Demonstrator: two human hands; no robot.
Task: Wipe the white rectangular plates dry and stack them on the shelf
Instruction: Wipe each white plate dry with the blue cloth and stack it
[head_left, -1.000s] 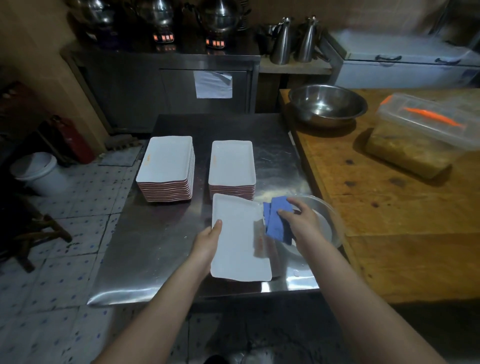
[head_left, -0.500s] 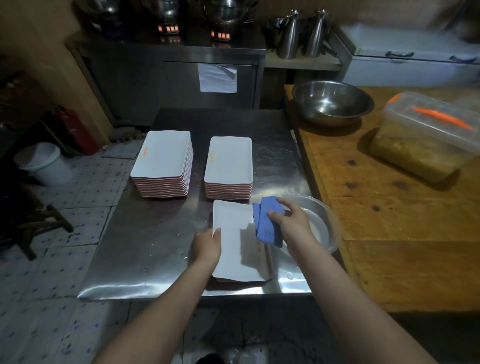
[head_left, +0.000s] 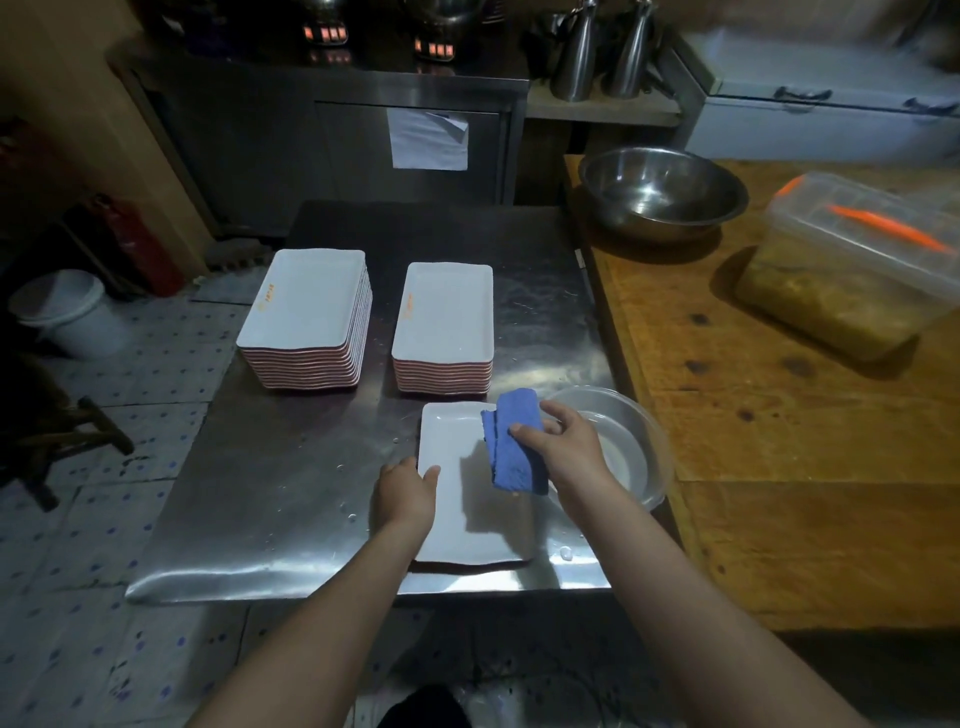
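the room is dim, with light glancing off a steel worktop (head_left: 270, 509) in the middle. a wooden worktop (head_left: 789, 447) butts against its right side. the floor (head_left: 104, 374) on the left is pale tile dotted with blue. a steel cabinet (head_left: 249, 145) runs along the far side, a sheet of paper (head_left: 428, 139) stuck to its door. far right stands a white chest freezer (head_left: 821, 124). at left are a beige wall (head_left: 67, 104), a red cylinder (head_left: 137, 244), a white bucket (head_left: 62, 312) and a dark wooden stool (head_left: 78, 436).
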